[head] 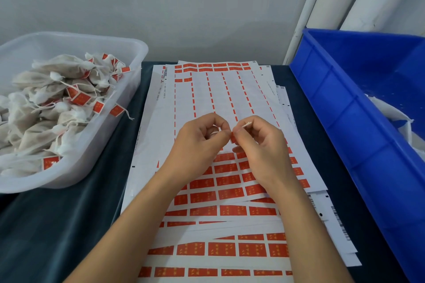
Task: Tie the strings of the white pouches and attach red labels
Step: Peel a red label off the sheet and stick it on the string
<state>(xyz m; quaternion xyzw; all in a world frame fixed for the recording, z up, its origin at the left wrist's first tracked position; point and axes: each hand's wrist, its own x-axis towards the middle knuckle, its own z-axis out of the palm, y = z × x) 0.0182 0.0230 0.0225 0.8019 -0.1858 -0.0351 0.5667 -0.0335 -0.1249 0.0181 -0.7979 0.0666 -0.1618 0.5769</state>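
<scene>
Labelling step: both hands are pinching a red label [233, 138] onto a string

The left hand [199, 145] and right hand [259, 145] are meeting fingertip to fingertip, a white string end [246, 125] poking out just above the pinch; the pouch itself is hidden, so next probably comes folding the label shut

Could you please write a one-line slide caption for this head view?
Both hands pinch a red label over label sheets, between a tub of labelled pouches and a blue bin.
</scene>
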